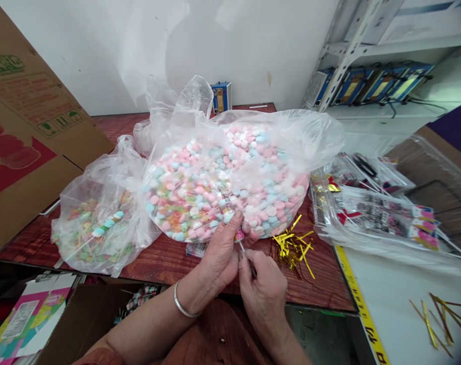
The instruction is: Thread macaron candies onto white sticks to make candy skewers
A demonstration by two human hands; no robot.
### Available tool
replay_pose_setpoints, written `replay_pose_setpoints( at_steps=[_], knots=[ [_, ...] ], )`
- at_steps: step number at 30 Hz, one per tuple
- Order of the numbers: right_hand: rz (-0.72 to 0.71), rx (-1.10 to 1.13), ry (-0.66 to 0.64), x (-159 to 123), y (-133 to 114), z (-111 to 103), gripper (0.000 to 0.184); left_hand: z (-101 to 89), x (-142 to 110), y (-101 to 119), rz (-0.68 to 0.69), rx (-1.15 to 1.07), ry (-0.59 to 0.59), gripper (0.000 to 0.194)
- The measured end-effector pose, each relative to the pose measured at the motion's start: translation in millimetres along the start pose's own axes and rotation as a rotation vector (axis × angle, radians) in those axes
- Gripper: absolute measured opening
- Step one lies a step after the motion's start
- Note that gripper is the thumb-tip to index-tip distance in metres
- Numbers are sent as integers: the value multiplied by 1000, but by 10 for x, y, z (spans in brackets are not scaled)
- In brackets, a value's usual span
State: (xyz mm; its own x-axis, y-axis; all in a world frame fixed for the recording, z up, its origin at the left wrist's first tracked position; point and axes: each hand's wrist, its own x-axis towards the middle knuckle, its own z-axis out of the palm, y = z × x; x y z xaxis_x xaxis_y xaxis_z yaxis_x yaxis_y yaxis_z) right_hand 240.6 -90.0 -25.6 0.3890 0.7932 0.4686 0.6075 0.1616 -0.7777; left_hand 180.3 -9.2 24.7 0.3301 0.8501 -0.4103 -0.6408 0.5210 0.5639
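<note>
My left hand (221,247) is closed around a marshmallow lollipop in a clear printed wrapper (226,204), its top pointing away from me. Below that grip the white stick (241,246) shows, and my right hand (266,284) pinches it near the wrapper's lower end. Whether a tie is between the right fingertips is hidden. Just beyond my hands lies a big clear bag of pastel candies (268,203). Gold twist ties (293,248) are scattered to the right of my hands.
An unwrapped twisted marshmallow stick (108,224) rests on a smaller candy bag (81,238) at left. Cardboard boxes (36,132) stand on the left. Packaged lollipops (390,213) and loose ties (431,322) lie right. A blue device (221,97) sits by the wall.
</note>
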Motion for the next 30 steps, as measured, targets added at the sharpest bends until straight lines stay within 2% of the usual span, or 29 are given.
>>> replay_pose_setpoints(
  at_steps=[3,5,7,9,12,15,18,21,24,28,30],
  knots=[
    [310,331,-127,91,-12,15,18,-51,-56,-127,-23,69,-64,34],
    [505,617,-157,128,0,28,23,-93,-74,-165,-38,110,-95,33],
    [652,853,-160,128,28,43,30,-124,-58,-131,-25,102,-114,37],
    [746,973,-175,101,57,48,35,-132,-9,-25,13,57,-124,46],
    [747,920,-239,48,69,5,35,-104,84,184,60,15,-123,47],
    [641,692,-318,7,33,-83,33,-65,138,291,67,-22,-109,38],
    [513,473,-293,-13,-15,-134,33,-49,118,199,66,-34,-83,30],
    [443,394,-196,-14,-35,-103,33,-50,45,11,44,16,-98,30],
    [514,505,-168,0,-14,-44,34,-53,-13,-77,-21,49,-109,34],
    [740,919,-249,41,-3,-2,39,-52,-19,-31,-5,77,-100,43],
    [827,1075,-219,75,-22,14,38,-61,-26,-45,-5,123,-131,41]
  ],
)
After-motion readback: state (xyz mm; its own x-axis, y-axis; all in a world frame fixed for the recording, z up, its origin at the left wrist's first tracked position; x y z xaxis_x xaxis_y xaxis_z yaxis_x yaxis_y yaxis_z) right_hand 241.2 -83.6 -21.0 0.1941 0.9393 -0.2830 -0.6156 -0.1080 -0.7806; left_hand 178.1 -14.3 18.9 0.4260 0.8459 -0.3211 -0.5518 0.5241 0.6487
